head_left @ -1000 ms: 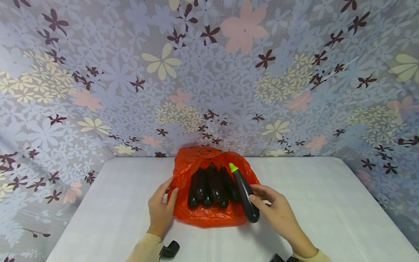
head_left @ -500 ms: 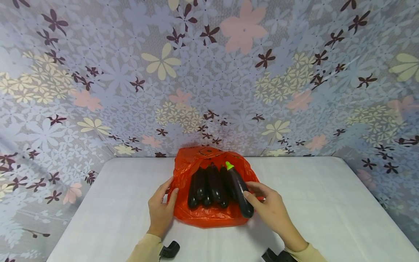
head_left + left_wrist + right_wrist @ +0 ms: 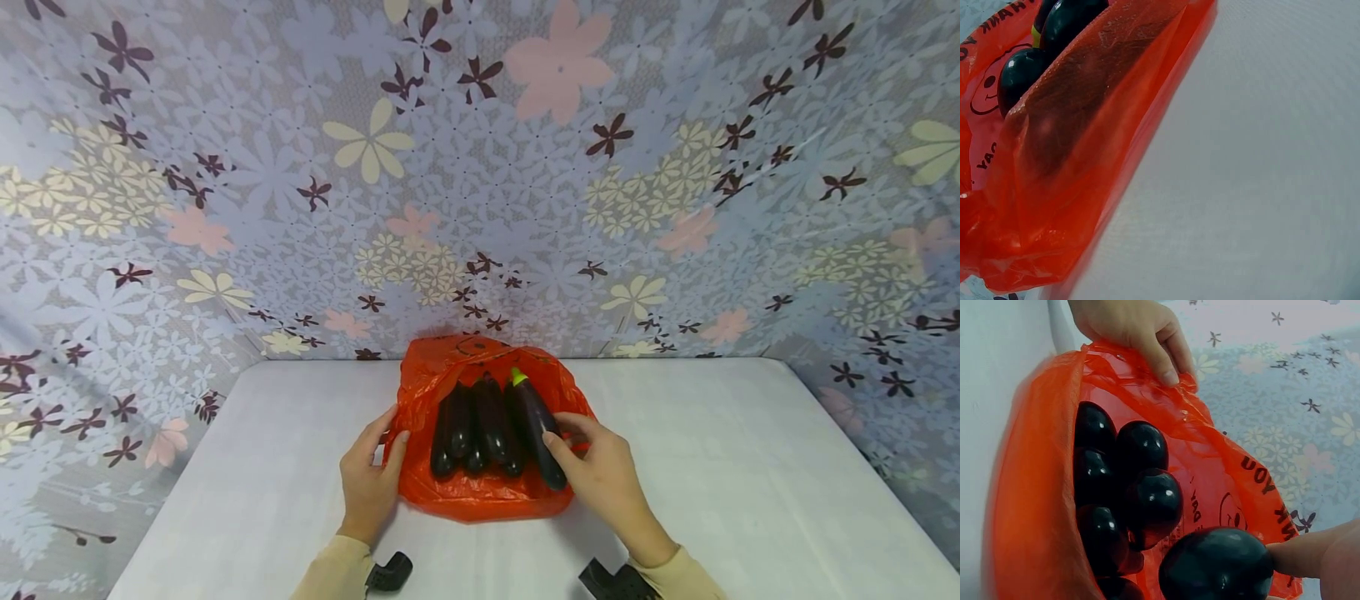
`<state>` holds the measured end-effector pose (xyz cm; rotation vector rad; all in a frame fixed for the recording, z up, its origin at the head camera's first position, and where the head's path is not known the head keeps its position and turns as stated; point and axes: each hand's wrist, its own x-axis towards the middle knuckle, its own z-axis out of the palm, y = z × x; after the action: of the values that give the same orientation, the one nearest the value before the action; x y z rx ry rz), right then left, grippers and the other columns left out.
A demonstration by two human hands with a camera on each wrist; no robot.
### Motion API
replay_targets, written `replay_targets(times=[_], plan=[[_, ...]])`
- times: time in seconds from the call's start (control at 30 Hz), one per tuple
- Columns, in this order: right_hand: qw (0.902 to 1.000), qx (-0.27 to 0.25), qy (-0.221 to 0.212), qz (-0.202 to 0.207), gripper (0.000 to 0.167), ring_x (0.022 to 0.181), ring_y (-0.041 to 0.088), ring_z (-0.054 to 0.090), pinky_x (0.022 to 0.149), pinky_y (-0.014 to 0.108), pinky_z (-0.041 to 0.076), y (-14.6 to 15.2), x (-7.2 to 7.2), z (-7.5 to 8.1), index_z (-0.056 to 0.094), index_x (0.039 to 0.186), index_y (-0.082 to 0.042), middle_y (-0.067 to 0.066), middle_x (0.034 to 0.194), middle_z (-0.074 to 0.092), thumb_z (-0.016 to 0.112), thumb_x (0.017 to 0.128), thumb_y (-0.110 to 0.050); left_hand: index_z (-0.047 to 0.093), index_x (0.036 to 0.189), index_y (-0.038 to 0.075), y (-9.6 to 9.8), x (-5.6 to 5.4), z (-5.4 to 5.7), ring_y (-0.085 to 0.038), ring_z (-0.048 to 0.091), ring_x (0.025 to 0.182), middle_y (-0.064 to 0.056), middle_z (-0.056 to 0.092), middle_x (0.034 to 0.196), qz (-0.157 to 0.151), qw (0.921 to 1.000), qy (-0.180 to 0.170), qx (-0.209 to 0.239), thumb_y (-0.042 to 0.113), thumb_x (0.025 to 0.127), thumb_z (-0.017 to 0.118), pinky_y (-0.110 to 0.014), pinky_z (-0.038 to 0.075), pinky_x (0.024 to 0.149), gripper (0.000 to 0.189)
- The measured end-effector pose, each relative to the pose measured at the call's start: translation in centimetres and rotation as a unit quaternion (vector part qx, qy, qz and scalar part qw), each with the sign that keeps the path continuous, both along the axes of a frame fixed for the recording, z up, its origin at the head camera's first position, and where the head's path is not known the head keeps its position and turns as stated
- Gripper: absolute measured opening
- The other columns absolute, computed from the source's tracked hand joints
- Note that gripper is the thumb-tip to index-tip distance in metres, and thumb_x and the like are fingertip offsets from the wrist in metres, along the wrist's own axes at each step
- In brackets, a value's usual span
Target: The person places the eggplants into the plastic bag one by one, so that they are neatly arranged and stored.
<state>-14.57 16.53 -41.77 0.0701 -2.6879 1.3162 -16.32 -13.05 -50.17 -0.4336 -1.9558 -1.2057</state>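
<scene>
An orange-red plastic bag (image 3: 480,505) lies on the table with its mouth open, and several dark eggplants (image 3: 491,425) lie side by side inside. My left hand (image 3: 369,485) grips the bag's left edge; the right wrist view shows that hand's thumb and fingers (image 3: 1159,362) pinching the plastic. My right hand (image 3: 600,473) holds one more eggplant (image 3: 534,412) with a bright green cap, thumb on top, over the right side of the bag's opening. In the right wrist view the rounded end of the held eggplant (image 3: 1216,565) stands in front of the others.
A white-covered table (image 3: 750,467) spreads around the bag. Behind it rises a flower-patterned backdrop (image 3: 480,167). Black devices are strapped at both wrists, the left one (image 3: 390,573) low beside the sleeve.
My right hand has moved left with the eggplant, from the bag's right edge to beside the other eggplants. The left hand has stayed on the bag's edge.
</scene>
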Motion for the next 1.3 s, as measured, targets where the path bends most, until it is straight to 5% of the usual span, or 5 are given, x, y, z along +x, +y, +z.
replay_targets(times=[0.37, 0.7, 1.13, 1.3], plan=[[0.9998, 0.015, 0.013, 0.001, 0.03, 0.062, 0.013, 0.056, 0.056, 0.026, 0.05, -1.2, -0.5, -0.3, 0.072, 0.117, -0.005, 0.006, 0.089, 0.071, 0.074, 0.091, -0.021, 0.063, 0.127, -0.009, 0.1, -0.1, -0.1, -0.029, 0.067, 0.096, -0.022, 0.07, 0.117, 0.013, 0.9998, 0.015, -0.007, -0.025, 0.07, 0.075, -0.013, 0.049, 0.093, 0.061], [0.9971, 0.06, 0.046, -0.001, 0.035, 0.075, 0.016, 0.062, 0.062, 0.029, 0.053, -2.2, -1.1, -1.0, 0.07, 0.119, 0.0, 0.007, 0.094, 0.072, 0.075, 0.091, -0.022, 0.062, 0.133, -0.003, -0.1, 0.1, 0.0, -0.024, 0.067, 0.104, -0.016, 0.069, 0.123, 0.0, 1.0, 0.001, -0.007, -0.017, 0.078, 0.075, -0.015, 0.049, 0.094, 0.058], [0.9964, 0.074, 0.041, -0.001, 0.033, 0.076, 0.021, 0.064, 0.062, 0.034, 0.055, -2.6, -2.2, -1.5, 0.071, 0.117, 0.002, 0.01, 0.094, 0.074, 0.073, 0.093, -0.021, 0.062, 0.133, -0.002, 0.0, 0.0, 0.3, -0.024, 0.068, 0.101, -0.014, 0.07, 0.123, 0.0, 0.9999, 0.01, -0.009, -0.021, 0.074, 0.076, -0.015, 0.05, 0.094, 0.063], [0.9929, 0.096, 0.071, -0.001, 0.034, 0.086, 0.031, 0.07, 0.075, 0.047, 0.06, -2.7, -2.4, -1.7, 0.071, 0.115, 0.005, 0.016, 0.102, 0.074, 0.073, 0.092, -0.02, 0.062, 0.133, -0.002, 0.0, -0.1, 0.2, -0.024, 0.067, 0.102, -0.015, 0.069, 0.123, -0.005, 1.0, 0.003, -0.004, -0.019, 0.077, 0.075, -0.015, 0.05, 0.093, 0.06]])
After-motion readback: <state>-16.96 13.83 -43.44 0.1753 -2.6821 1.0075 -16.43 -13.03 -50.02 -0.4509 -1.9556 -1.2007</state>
